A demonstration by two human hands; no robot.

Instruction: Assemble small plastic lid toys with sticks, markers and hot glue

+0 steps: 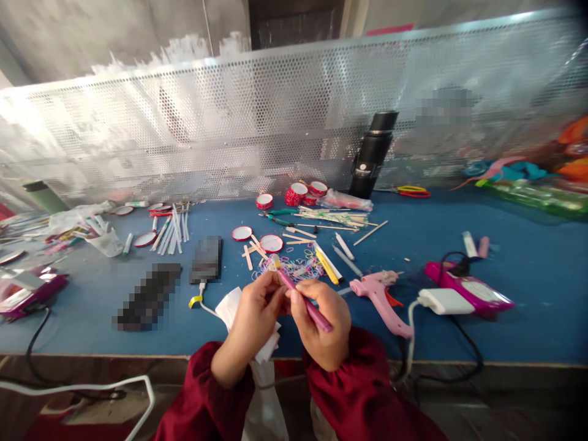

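In right hand's fingers (322, 292), purple pen (318, 315), slanted

- i saw a slim purple pen-like stick (318, 314), smooth, its near end blunt.
- it slanted, far end leaning left, gripped in the right hand (334, 306); the left hand (260, 309) was bunched close beside it.
- a small pale yellowish piece (274, 261) showed at its far end, too blurred to make out.
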